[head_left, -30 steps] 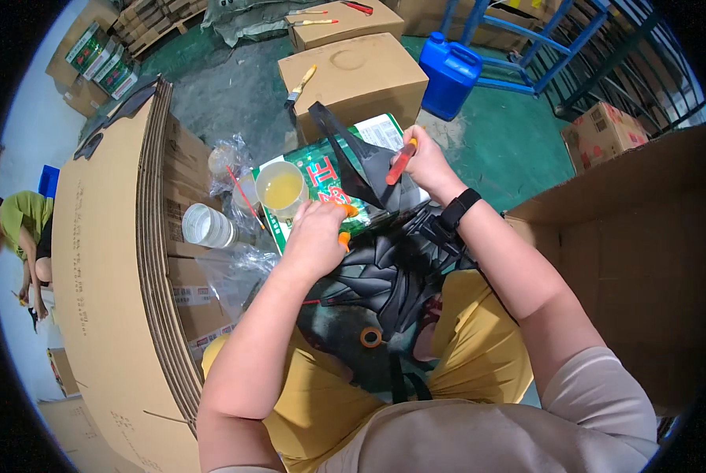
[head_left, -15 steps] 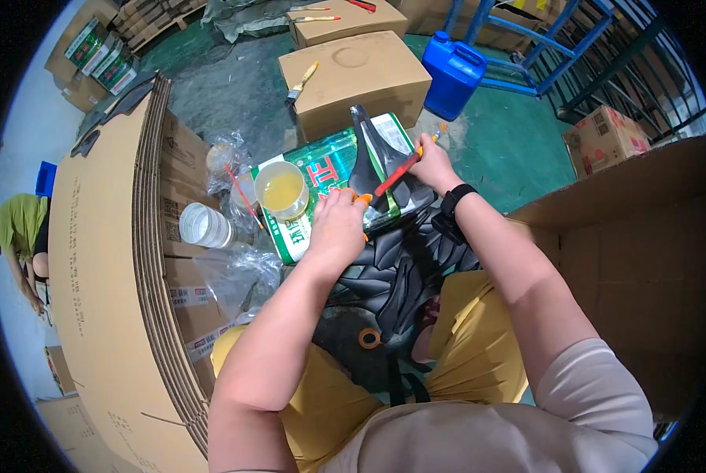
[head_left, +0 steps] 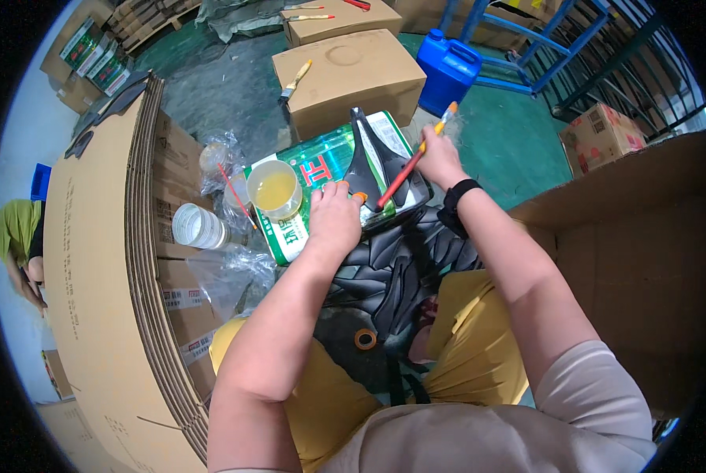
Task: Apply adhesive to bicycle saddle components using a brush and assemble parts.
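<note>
Two hands work over a green tin [head_left: 321, 169] lying flat in front of the seated person. Left hand [head_left: 333, 221] presses down on the near end of a black sole [head_left: 362, 162] that lies on the tin, fingers curled over its edge at an orange tip. Right hand [head_left: 440, 158] is closed around a red-handled brush [head_left: 410, 162]; the handle slants down from the hand across the sole, and its lower end rests on or just above the black surface, though contact cannot be confirmed from this view. A dark wristband [head_left: 455, 195] sits on the right wrist.

Cup [head_left: 274, 189] of yellowish liquid stands on the left part of the tin, just beside the left hand. More black soles [head_left: 392, 268] are piled in the lap below the tin. Stacked cardboard sheets [head_left: 124, 276] stand to the left, with plastic bags [head_left: 227, 268] and a ribbed white lid [head_left: 197, 226] against them. Cardboard box [head_left: 345, 75] sits beyond the tin with a second brush [head_left: 294, 81] on its left edge; a blue jerrycan [head_left: 446, 71] stands just right of the box. Another person in green [head_left: 14, 236] is at the far left edge
</note>
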{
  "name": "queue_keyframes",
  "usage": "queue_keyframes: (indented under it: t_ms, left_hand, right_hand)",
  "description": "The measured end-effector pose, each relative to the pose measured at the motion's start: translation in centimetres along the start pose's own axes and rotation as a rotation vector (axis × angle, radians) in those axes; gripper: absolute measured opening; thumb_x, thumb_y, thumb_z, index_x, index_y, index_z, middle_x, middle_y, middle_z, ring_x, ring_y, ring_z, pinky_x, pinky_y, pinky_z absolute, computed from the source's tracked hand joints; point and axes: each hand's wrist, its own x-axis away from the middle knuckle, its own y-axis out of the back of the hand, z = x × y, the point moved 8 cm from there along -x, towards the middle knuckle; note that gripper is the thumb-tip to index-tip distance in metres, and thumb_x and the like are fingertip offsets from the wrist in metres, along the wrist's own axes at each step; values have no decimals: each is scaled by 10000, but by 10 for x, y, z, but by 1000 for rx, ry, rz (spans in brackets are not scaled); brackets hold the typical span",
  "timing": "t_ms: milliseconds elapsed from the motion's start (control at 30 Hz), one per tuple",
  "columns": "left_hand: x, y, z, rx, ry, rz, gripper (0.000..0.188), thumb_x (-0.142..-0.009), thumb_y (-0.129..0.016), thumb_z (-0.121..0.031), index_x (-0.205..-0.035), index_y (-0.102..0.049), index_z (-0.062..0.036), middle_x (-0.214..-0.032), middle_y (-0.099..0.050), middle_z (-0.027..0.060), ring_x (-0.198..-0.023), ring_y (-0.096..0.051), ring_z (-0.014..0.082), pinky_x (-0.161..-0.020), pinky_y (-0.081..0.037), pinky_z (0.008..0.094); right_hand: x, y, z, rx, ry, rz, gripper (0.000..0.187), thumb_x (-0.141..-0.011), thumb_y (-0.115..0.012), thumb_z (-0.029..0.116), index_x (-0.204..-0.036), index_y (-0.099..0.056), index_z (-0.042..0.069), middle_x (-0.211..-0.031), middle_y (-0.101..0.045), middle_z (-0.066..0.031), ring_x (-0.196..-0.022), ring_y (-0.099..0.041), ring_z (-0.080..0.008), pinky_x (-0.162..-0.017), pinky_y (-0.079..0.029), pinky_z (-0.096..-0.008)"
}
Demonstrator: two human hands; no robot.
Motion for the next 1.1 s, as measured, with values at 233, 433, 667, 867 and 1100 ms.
queue_keyframes:
  t_ms: [233,433,667,867,1100]
  left_hand:
    - [7,16,-1,-40,22,32,202,-757,-530,-104,-886,-664,-24,-979,-590,137,-988,-511,279,-840,-402,382]
    - [26,35,-8,-75,10,141,197,-739,-547,-92,-878,-658,-6,-989,-608,154,-982,-528,287,-839,-416,386]
    - [60,41,-16,-65,-38,316,206,-738,-585,-161,-880,-663,-33,-937,-627,119,-971,-544,262,-819,-426,374]
    - [91,38,-48,-14,-192,583,221,-783,-566,-178,-936,-656,-47,-994,-622,96,-992,-538,236,-842,-404,354]
    - [103,48,-32,18,-168,621,242,-824,-499,-152,-1006,-636,-70,-1015,-623,98,-1005,-542,239,-877,-398,364]
  right_hand:
    - [-13,89,48,-1070,106,-64,182,-925,-510,252,-949,-541,75,-636,-506,11,-575,-490,-80,-512,-368,-222]
    - [5,111,112,-1091,182,28,314,-930,-502,309,-1051,-648,58,-571,-456,48,-507,-395,-37,-454,-282,-187]
    - [23,91,181,-1031,310,127,213,-841,-578,215,-810,-680,30,-576,-516,24,-491,-458,-42,-443,-339,-187]
    - [36,50,237,-669,612,80,245,-749,-650,245,-749,-660,0,-596,-595,-117,-543,-580,-240,-541,-453,-331]
    - [35,-11,245,-515,577,252,225,-743,-684,199,-730,-621,-17,-657,-602,-187,-631,-601,-321,-598,-465,-382]
